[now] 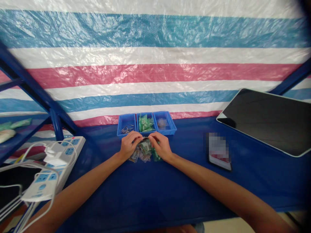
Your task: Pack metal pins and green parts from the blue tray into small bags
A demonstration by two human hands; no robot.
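White power strip (69, 155), blue sockets, well left of the hands; white cables across it. Left hand (129, 145), fingertips pinched on the held item's left end. Left blue bin (120, 122), just beyond that hand: loose dark metal pins. Held item (145, 138), between the hands above the counter (136, 194): thin, pale-edged, small; finer detail unclear. Small bags (145, 157), beneath the hands: transparent, some green-tinted. Middle bin: green packets (145, 123). Right hand (162, 147), fingertips pinched on the item's right end. Right bin: clear packets (162, 123). Phone (218, 152), right; dark screen (269, 119), farther right.
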